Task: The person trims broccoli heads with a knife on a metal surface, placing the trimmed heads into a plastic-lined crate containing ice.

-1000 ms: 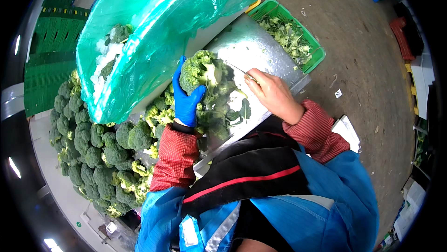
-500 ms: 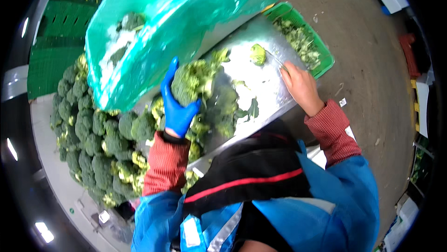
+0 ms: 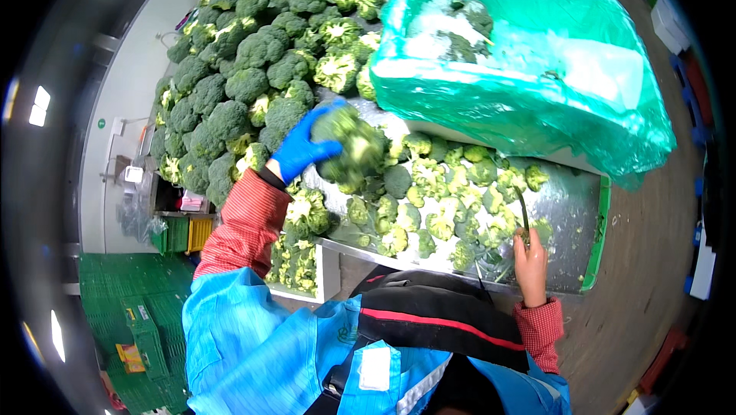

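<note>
My left hand [image 3: 305, 147], in a blue glove, grips a head of broccoli [image 3: 354, 153] at the left end of the metal table [image 3: 571, 208]. Motion blurs that head. At the table's right part, my bare right hand [image 3: 530, 260] is closed round a knife [image 3: 524, 214], its thin dark blade pointing away from me. Many loose broccoli florets [image 3: 441, 223] are spread over the metal between my hands. The blade's tip lies close to some of them.
A big pile of broccoli heads [image 3: 249, 82] rises at the left and far left. Behind the florets stands a container lined with a green plastic bag [image 3: 521, 82], with ice and some broccoli inside. A white box of florets [image 3: 328, 271] sits below the table's left end. Green crates [image 3: 130, 323] are at lower left.
My view has swung left, bringing more of the pile and many florets into sight. The gloved hand with the broccoli is now farther from my right hand, which still holds the knife.
</note>
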Demonstrator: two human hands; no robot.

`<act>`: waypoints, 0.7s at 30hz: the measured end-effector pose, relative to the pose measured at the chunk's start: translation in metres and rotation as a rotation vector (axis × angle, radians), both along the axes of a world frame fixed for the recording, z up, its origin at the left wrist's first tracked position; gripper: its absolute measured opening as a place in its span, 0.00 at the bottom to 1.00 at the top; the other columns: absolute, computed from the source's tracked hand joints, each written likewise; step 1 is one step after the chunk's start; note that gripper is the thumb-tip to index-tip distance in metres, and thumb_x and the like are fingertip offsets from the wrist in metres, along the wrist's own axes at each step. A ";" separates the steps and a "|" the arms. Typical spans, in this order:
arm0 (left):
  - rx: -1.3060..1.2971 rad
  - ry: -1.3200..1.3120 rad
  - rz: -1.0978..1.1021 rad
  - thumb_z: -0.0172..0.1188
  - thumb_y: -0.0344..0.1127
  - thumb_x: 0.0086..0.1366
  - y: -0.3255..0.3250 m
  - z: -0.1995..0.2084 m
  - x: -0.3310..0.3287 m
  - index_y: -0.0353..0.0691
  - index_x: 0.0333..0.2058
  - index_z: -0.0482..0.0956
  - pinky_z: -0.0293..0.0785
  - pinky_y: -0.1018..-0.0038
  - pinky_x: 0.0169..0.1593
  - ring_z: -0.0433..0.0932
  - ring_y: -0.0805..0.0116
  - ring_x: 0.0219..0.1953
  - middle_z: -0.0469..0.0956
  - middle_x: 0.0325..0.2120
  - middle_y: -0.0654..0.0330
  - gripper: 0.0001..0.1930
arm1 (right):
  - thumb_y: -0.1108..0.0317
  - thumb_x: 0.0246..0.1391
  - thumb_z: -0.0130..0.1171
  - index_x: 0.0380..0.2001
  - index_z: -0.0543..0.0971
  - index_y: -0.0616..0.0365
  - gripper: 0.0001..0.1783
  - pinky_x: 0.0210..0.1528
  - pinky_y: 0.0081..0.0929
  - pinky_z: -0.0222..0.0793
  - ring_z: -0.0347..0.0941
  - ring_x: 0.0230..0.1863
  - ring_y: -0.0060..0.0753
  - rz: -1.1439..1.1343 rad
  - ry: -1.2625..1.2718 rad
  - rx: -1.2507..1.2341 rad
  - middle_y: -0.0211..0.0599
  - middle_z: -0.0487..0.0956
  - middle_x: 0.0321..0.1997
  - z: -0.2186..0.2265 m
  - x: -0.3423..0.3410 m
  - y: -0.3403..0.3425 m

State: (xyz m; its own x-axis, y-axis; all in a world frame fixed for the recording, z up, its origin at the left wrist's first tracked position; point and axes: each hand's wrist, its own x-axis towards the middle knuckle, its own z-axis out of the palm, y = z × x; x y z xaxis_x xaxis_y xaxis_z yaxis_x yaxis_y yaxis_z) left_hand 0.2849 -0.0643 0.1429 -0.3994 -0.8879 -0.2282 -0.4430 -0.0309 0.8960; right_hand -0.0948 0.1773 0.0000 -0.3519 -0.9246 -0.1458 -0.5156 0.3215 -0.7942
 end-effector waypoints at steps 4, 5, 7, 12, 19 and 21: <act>-0.633 -0.405 0.367 0.73 0.45 0.43 -0.070 -0.007 0.066 0.38 0.60 0.58 0.64 0.62 0.58 0.66 0.52 0.56 0.66 0.53 0.45 0.47 | 0.69 0.55 0.54 0.37 0.73 0.61 0.08 0.27 0.40 0.68 0.75 0.28 0.54 0.043 -0.025 0.008 0.53 0.77 0.28 0.005 0.016 -0.018; -0.830 -0.591 0.408 0.73 0.46 0.42 -0.086 -0.006 0.070 0.39 0.60 0.58 0.62 0.60 0.59 0.64 0.49 0.58 0.65 0.54 0.42 0.48 | 0.69 0.55 0.54 0.37 0.73 0.61 0.09 0.28 0.40 0.68 0.76 0.29 0.54 0.052 -0.013 -0.006 0.53 0.78 0.29 0.005 0.017 -0.020; -0.987 -0.882 0.377 0.74 0.52 0.39 -0.118 -0.010 0.100 0.41 0.61 0.56 0.57 0.58 0.61 0.56 0.42 0.62 0.56 0.59 0.35 0.52 | 0.67 0.54 0.55 0.38 0.73 0.60 0.11 0.29 0.42 0.69 0.75 0.31 0.54 0.094 0.049 -0.055 0.51 0.78 0.31 0.002 0.023 -0.025; -0.630 -0.977 0.355 0.65 0.61 0.48 -0.192 -0.044 0.165 0.55 0.59 0.64 0.54 0.54 0.63 0.57 0.36 0.60 0.58 0.59 0.39 0.41 | 0.68 0.52 0.57 0.38 0.72 0.60 0.11 0.29 0.43 0.67 0.74 0.31 0.56 0.034 0.080 -0.085 0.51 0.77 0.30 0.001 0.019 -0.026; -0.976 0.030 -0.220 0.50 0.28 0.64 -0.149 0.060 -0.116 0.34 0.57 0.66 0.59 0.69 0.61 0.64 0.64 0.60 0.67 0.57 0.53 0.21 | 0.67 0.54 0.55 0.42 0.70 0.57 0.13 0.28 0.42 0.69 0.75 0.30 0.53 -0.171 0.293 -0.136 0.49 0.78 0.33 -0.014 -0.028 -0.015; -0.906 0.167 -0.360 0.50 0.25 0.64 -0.143 0.058 -0.169 0.34 0.53 0.69 0.64 0.70 0.58 0.69 0.67 0.56 0.70 0.55 0.55 0.18 | 0.65 0.54 0.54 0.44 0.69 0.55 0.14 0.30 0.42 0.70 0.75 0.30 0.52 -0.103 0.349 -0.115 0.47 0.77 0.34 -0.016 -0.033 -0.023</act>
